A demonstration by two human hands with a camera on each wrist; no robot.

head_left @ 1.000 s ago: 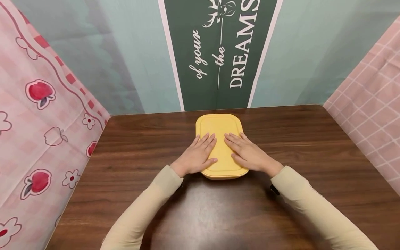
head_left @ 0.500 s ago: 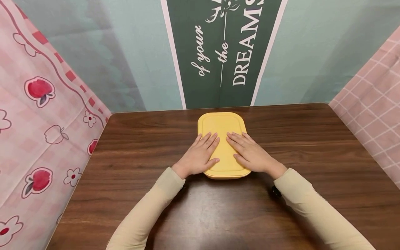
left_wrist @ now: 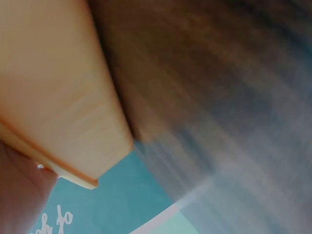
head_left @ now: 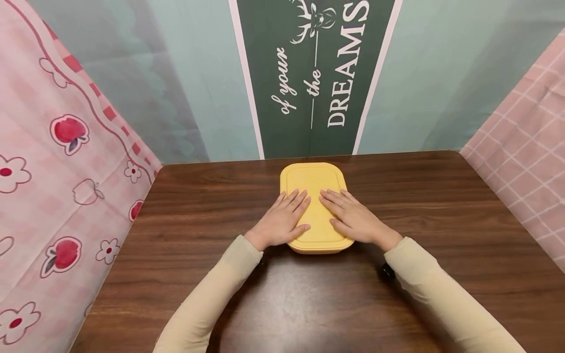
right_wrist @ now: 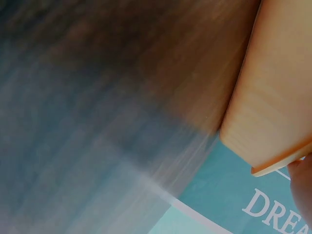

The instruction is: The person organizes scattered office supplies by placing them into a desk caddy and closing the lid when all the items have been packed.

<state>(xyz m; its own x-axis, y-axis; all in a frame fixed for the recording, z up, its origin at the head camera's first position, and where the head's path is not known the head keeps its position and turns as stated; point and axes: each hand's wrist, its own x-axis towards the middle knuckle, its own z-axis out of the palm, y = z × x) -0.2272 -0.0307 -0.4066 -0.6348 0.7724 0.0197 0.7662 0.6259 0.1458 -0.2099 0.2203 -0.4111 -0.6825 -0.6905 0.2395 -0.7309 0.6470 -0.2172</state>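
A yellow rectangular box with rounded corners and a lid (head_left: pixel 314 179) stands on the table, its long side pointing away from me. Flat on the left part of the lid rests my left hand (head_left: pixel 280 220), fingers straight. My right hand (head_left: pixel 357 219) lies on the right part in the same way, with a strip of lid showing between the two. In the left wrist view the box's side wall (left_wrist: pixel 63 92) rises from the table below the lid's rim. The right wrist view shows the opposite wall (right_wrist: pixel 273 92). Whatever the box contains is hidden.
The dark brown wooden table (head_left: pixel 198 206) reaches back to a green printed cloth (head_left: pixel 304 137). A pink cloth with apples and flowers (head_left: pixel 79 196) hangs at the left. At the right hangs a pink checked cloth (head_left: pixel 529 147).
The head view has shifted slightly. Both hands stay flat on the lid, and the box stays in place on the table.
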